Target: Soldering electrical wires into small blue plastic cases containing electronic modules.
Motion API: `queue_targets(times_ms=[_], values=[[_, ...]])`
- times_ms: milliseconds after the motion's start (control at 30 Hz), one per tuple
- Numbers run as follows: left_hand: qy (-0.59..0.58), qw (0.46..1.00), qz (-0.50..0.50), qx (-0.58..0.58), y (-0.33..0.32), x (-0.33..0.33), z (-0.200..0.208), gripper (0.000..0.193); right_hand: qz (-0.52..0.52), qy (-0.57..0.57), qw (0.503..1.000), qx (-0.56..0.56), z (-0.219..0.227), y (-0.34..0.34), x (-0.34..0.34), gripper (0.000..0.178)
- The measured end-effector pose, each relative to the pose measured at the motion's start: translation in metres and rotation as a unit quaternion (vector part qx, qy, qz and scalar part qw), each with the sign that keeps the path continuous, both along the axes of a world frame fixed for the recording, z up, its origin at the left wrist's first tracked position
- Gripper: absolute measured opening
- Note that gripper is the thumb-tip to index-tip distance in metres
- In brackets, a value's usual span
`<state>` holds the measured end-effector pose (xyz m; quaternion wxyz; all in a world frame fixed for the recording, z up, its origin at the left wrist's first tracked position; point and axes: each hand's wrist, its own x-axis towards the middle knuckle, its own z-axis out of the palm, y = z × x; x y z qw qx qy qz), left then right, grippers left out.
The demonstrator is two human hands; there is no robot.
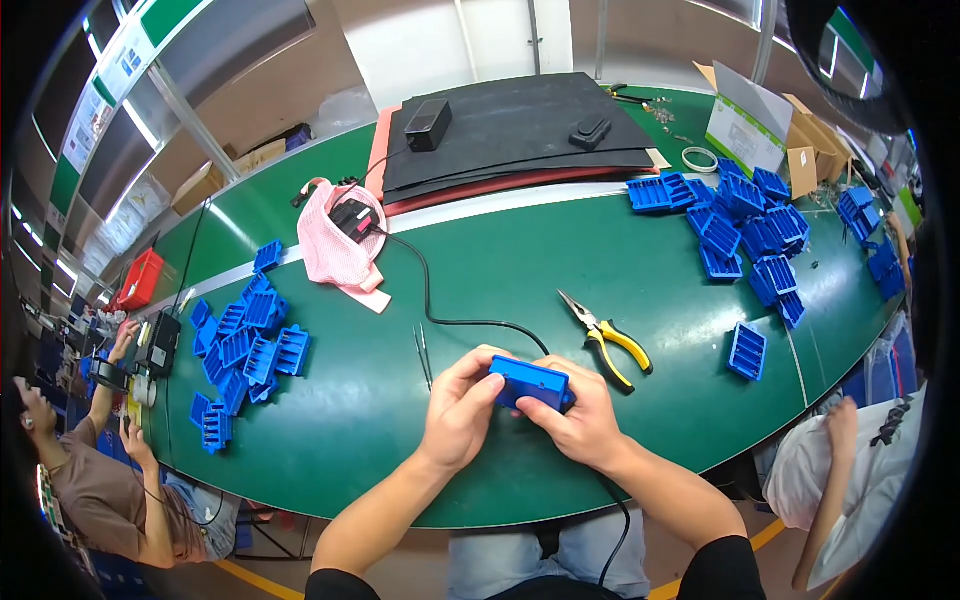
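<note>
Blue case: up in the air abt mid-table, near your edge, btwn your two hands. You've got the blue case (530,375) tilted w/ a smooth long wall facing up at the cam; can't tell what's on the underside.
Your L hand: left hand (458,412) grips the case's left end, thumb pressed on the near face, fingers curled round the back, partly hidden.
Your R hand: right hand (582,418) grips the right end, thumb along the lower edge, other fingers mostly outta sight behind it.
Pliers: yellow-and-black pliers (625,345) lie just right of your R hand, jaws pointing up-left, away from you.
Tweezers: thin metal tweezers (423,355) lie flat nr your L hand.
Cable: black cable (427,290) runs from the pink cloth (335,240) across the green table (500,260) & goes behind your hands.
Blue trays: L pile (250,345) well off to your left, R pile (745,225) far right, plus a single tray (747,352) apart from it, nearer you.
Back of table: stacked black sheets (520,150) w/ a black box (430,124) on top.
Ppl: one person (130,470) at your left, another (850,460) at your right.
</note>
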<state>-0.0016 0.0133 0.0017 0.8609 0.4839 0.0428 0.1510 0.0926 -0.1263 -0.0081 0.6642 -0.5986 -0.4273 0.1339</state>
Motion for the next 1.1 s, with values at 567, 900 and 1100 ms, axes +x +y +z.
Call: queue_targets(times_ms=[567,900,1100], values=[[0.005,0.998,0.048,0.030,-0.007,0.001,-0.010,0.023,-0.013,-0.010,1.000,-0.009,-0.004,0.002,-0.003,0.017],[-0.021,0.998,0.060,0.031,-0.017,0.003,-0.007,0.026,-0.036,-0.045,0.998,0.010,-0.002,0.002,-0.006,0.018],[-0.051,0.998,0.045,0.003,-0.017,0.001,-0.006,0.021,-0.070,-0.101,0.992,0.029,-0.001,0.004,-0.005,0.020]])
